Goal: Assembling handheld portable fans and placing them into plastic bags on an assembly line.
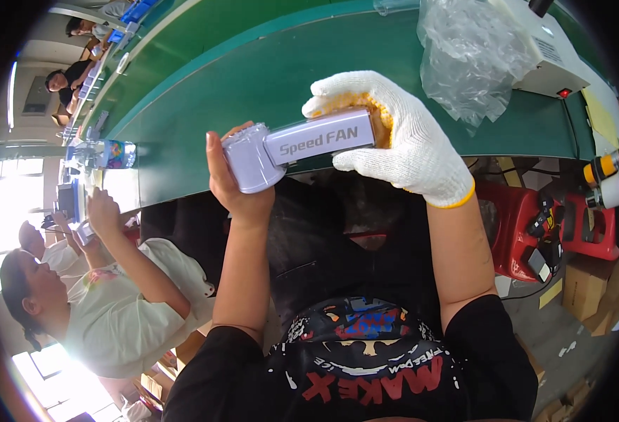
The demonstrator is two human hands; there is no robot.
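A pale lavender fan package [320, 138], with a rounded end and a long box-shaped part, is held level above the near edge of the green table. Clear, wrinkled film shows around its rounded end. My bare left hand [242, 197] grips that rounded end from below and behind, with the thumb up along its left side. On my right hand [408, 133] is a white knit glove with a yellow-coated palm. Its fingers and thumb curve around the far right end of the box-shaped part, and the palm hides that tip.
Crumpled clear plastic bags [468, 56] lie beside a white machine [559, 67] with a lit red switch. A clear jar [116, 155] stands to the left, near a seated co-worker [126, 302]. Red stools [510, 232] and a cardboard box [587, 285] are at the right.
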